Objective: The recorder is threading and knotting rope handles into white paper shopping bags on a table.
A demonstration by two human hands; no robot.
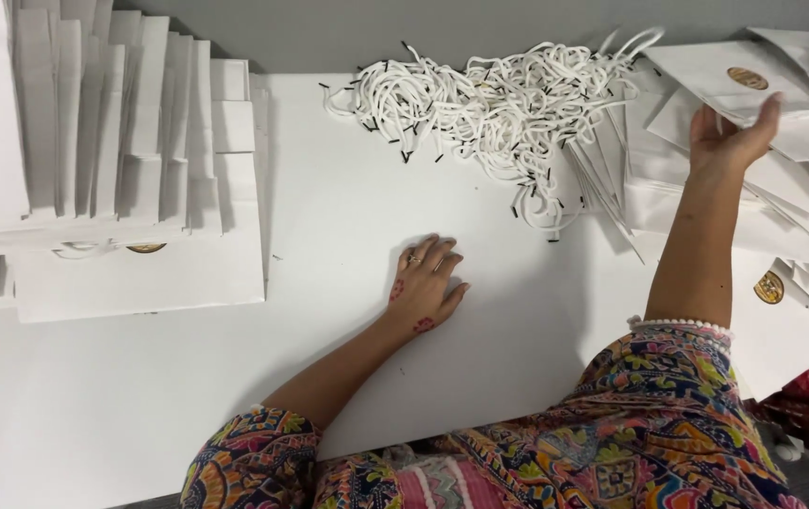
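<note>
Head view: right hand (730, 137) grasping flat white paper bag (739, 80) beside tangled white cord pile (499, 104).
Lift top bag alone; left hand (423, 287), fingers released, rests nearer than cords.

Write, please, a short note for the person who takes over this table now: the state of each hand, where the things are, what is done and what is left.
Left hand: flat on the white table, fingers spread, holding nothing.
Right hand: raised, touching a flat white paper bag on the loose pile of bags at the right.
White cord handles: tangled heap at the far edge.
Done: folded bags stacked in rows at the left.
Left: the right pile and the cords.
</note>
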